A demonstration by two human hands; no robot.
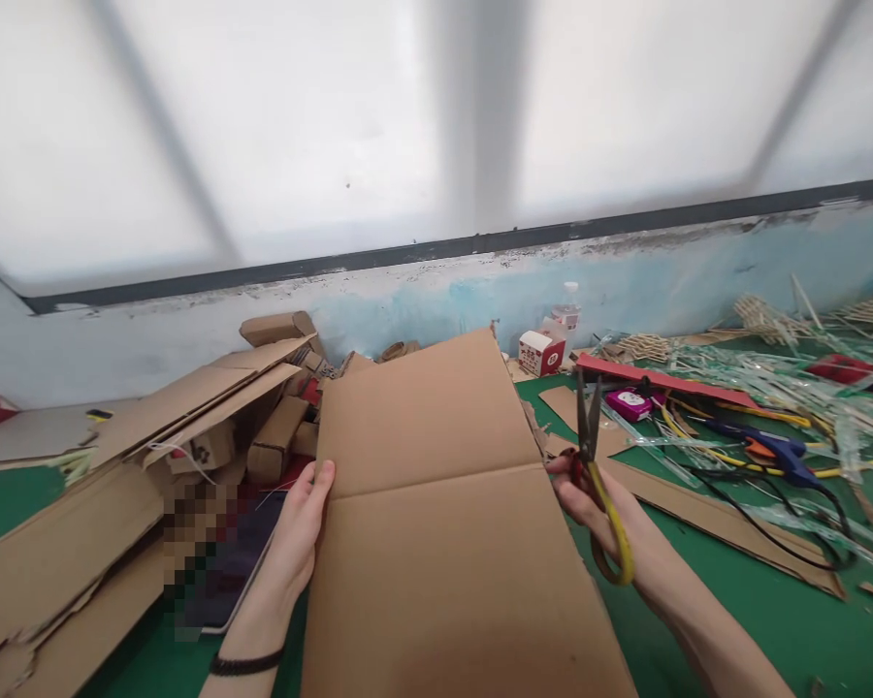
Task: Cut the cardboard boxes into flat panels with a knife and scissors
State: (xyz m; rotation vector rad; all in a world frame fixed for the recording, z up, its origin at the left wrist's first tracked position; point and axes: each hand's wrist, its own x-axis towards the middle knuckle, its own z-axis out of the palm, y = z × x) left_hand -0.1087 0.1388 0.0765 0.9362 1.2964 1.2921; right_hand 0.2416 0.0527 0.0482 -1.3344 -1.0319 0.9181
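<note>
A large creased sheet of cardboard (436,562) fills the middle of the view, tilted up toward me. My left hand (309,514) grips its left edge, thumb on the near face and the other fingers mostly hidden behind. At the right edge, my right hand (589,494) is closed round a pair of scissors (615,543) with yellow and red handles. The dark blades point upward and look slightly apart. Some right-hand fingers are beside the cardboard edge; whether they also press on it I cannot tell.
Cardboard pieces (73,523) are heaped at left beside a dark tablet-like device (233,562). At right lie a blue glue gun (778,451), a purple box (630,402), a cardboard strip (727,523) and clear glue sticks. A small red-and-white box (540,353) and a bottle (568,315) stand by the wall.
</note>
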